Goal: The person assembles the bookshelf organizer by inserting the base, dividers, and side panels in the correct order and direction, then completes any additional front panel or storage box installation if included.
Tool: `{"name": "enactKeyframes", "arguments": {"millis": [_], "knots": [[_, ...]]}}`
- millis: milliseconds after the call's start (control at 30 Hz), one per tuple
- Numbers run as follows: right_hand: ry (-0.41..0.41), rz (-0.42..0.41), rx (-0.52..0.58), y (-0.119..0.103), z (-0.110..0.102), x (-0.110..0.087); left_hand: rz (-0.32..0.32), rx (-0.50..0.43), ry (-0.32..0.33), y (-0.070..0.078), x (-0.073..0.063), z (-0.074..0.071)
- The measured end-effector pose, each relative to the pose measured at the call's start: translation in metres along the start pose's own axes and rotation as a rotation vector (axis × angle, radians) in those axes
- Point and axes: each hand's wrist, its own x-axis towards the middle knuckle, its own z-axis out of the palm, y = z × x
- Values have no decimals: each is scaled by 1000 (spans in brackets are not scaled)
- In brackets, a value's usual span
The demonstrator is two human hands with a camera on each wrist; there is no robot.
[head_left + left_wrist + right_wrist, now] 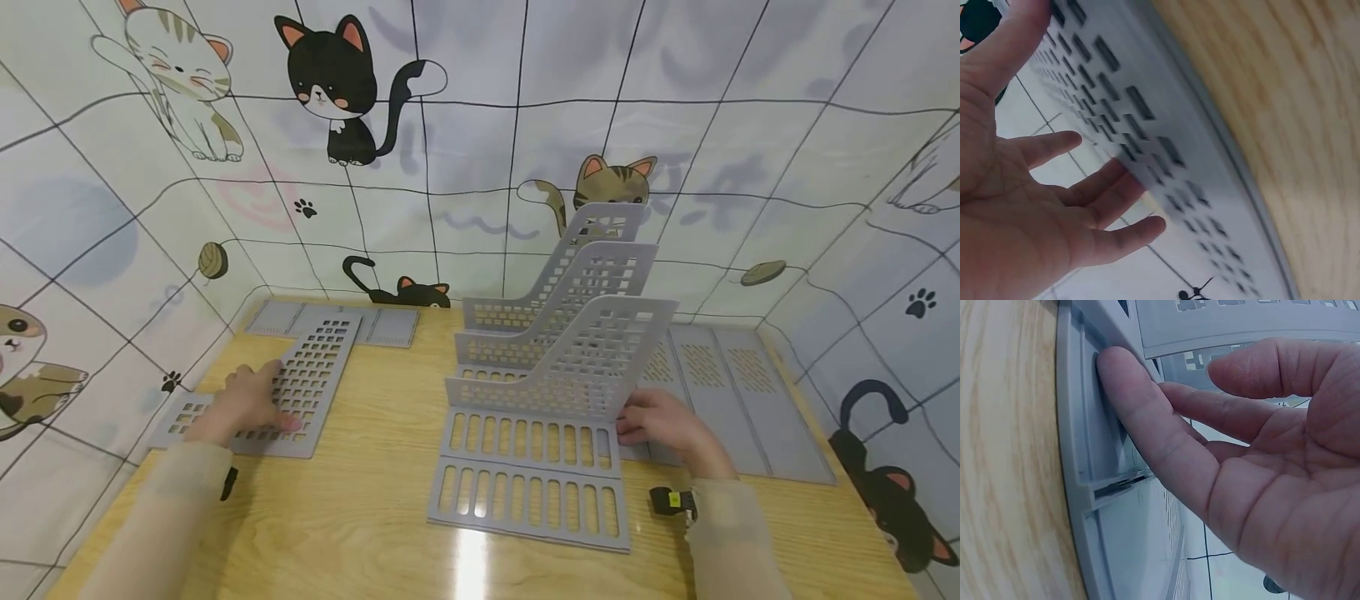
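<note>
My left hand (243, 404) lies over a loose grey perforated side panel (322, 367) on the table's left side. In the left wrist view its thumb reaches over the panel, and its fingers are spread and loosely bent at the slanted edge. A partly assembled grey file rack (525, 442) stands mid-table, with three perforated upright dividers (555, 379) on a slotted base. My right hand (663, 425) is beside the front divider's lower right corner. In the right wrist view one fingertip (1119, 369) touches a ridged grey panel near table level, and the thumb stands apart.
Flat grey panels (735, 400) with slits lie at the right, behind my right hand. More small flat panels (390, 327) lie at the back left. A cat-printed cloth (480, 142) encloses the back and sides of the wooden table (360, 517).
</note>
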Motion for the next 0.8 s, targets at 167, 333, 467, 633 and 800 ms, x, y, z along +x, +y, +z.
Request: {"name": "enactKeyframes", "arguments": {"millis": [167, 333, 467, 633, 800], "knots": [[7, 5, 3, 0, 0, -1, -3, -3, 31, -3, 6, 1], [1, -3, 1, -1, -1, -1, 0, 32, 165, 3, 8, -3], [5, -3, -6, -2, -1, 0, 18, -28, 285, 12, 8, -11], [-4, -16, -2, 0, 0, 1, 62, -215, 307, 26, -2, -19], [-4, -20, 0, 1, 0, 1, 260, -382, 330, 48, -17, -25]]}}
